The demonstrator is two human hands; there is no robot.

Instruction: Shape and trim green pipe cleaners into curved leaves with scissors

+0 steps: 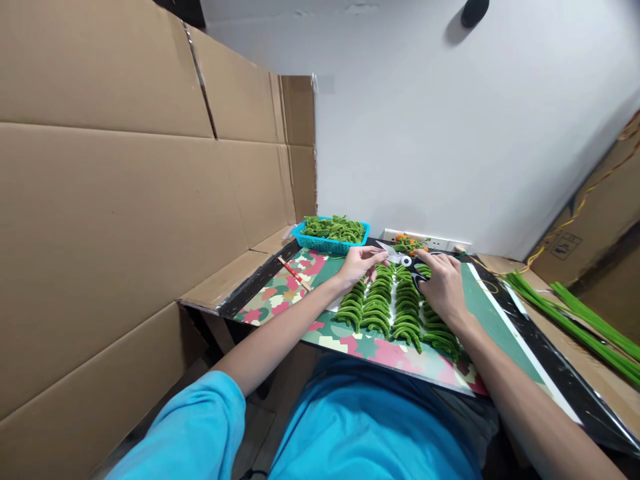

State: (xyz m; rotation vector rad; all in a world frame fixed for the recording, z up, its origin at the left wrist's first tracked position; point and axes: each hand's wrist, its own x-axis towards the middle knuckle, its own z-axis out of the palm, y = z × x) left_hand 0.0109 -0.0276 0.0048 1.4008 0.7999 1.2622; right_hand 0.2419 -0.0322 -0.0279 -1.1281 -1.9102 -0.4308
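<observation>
My right hand is closed round the black handles of a pair of scissors, whose blades are parted and point left toward my other hand. My left hand has its fingertips pinched near the blade tips; whatever is between them is too small to make out. Below both hands lie rows of curved fuzzy green pieces on a patterned mat. Behind my left hand a blue basket holds a heap of green pieces.
Orange and green small items lie by a white power strip at the wall. A red stick rests on the mat's left. Long green stems lie at the right. Cardboard panels stand at the left.
</observation>
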